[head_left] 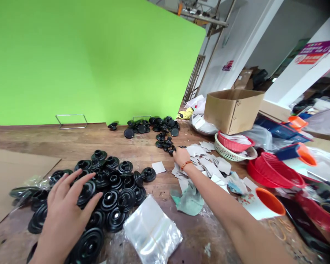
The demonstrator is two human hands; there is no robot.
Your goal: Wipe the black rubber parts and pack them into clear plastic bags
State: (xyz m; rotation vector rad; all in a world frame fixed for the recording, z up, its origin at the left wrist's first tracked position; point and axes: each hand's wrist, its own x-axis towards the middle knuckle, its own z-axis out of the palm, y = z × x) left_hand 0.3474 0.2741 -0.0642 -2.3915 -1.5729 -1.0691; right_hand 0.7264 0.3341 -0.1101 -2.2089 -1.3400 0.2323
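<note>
My left hand hovers over a heap of black round stepped parts, its fingers spread and nothing between them. My right hand reaches far across the wooden table. Its fingers are closed on a small black round part, mostly hidden by the hand, at the near edge of a smaller group of black parts. A stack of clear plastic bags lies between my arms. Close to it are a single white card and a crumpled green cloth.
Many loose white cards lie under and beyond my right forearm. An upright green board stands along the back. On the right are a cardboard box, stacked baskets, red baskets and a white-and-orange cup.
</note>
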